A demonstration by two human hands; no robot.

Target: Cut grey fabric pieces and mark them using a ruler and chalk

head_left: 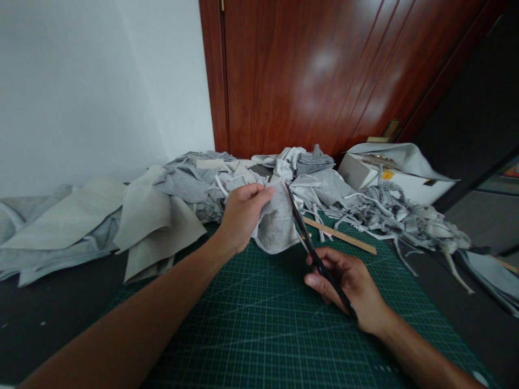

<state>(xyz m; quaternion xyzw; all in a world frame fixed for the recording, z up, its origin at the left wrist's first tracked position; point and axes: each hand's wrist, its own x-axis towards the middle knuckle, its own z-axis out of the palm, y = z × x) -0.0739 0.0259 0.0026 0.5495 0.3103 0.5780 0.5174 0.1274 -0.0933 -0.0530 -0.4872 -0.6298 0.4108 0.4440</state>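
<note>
My left hand (244, 214) pinches the upper left edge of a light grey cloth piece (276, 224) between thumb and fingers. The cloth hangs down above a green cutting mat (243, 324). In my right hand (344, 281) are long black scissors (310, 246), pointing up and to the left. Their blades are parted at the right edge of the cloth. Whether the cloth lies between the blades is too small to tell.
Grey fabric (186, 183) is heaped along the back, with larger pieces (73, 221) at the left. Behind the scissors lies a wooden ruler (344, 236). Tangled strips (401, 213) lie at the right, before a white box (405, 181). A wooden door (300, 70) stands behind.
</note>
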